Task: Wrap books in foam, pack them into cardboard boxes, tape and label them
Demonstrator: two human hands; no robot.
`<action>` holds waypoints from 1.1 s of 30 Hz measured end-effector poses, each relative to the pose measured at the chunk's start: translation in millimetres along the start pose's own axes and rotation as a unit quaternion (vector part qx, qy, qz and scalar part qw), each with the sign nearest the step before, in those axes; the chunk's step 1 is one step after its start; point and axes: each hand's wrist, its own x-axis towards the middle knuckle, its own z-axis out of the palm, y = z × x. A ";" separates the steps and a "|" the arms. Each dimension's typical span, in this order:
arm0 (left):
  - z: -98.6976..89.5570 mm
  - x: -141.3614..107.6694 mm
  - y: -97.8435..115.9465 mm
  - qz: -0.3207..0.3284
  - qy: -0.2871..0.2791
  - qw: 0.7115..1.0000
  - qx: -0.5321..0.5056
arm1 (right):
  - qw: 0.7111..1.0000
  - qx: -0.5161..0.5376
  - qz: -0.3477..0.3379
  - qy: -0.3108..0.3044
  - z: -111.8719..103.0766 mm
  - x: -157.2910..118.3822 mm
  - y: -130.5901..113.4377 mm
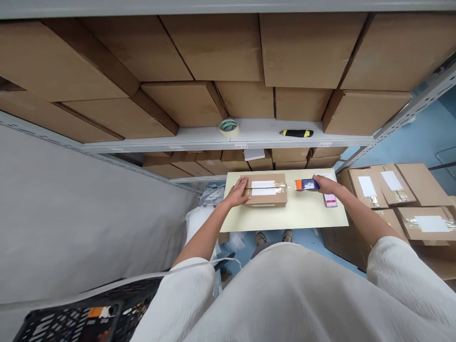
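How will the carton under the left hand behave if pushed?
The carton looks stiff, its edges straight and corners square. Lying flat and low on the board, it should slide rather than tip. Its clear tape may feel slick.

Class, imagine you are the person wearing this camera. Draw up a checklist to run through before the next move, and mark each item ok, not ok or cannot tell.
1. Box resting on the pale board: ok.
2. Box steadied: ok, the left hand is on its left end.
3. Blue-and-orange item in hand: ok, the right hand holds it, orange end toward the box.
4. Board free of other things near the right hand: not ok, a pink-and-white item lies by the right wrist.
5. Clear tape on the box fully stuck down: cannot tell, it shines and shows too small.
6. Cutter off the board: ok, it lies on the shelf.
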 end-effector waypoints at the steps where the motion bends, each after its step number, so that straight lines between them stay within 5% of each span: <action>1: -0.3 -0.1 0.3 0.001 -0.001 1.000 0.001 | 1.000 -0.009 0.003 -0.005 1.2 2.0 -1.3; 17: 7.7 2.0 4.0 0.010 0.010 1.000 -0.022 | 0.994 -0.071 0.049 -0.073 -5.6 53.9 -69.3; 26: 8.4 3.7 0.4 0.021 0.006 0.999 -0.034 | 0.992 -0.089 0.059 -0.067 -21.5 79.7 -88.7; 33: 6.8 1.5 2.1 0.025 0.009 0.999 -0.044 | 0.999 -0.031 0.045 0.000 -26.9 84.4 -105.9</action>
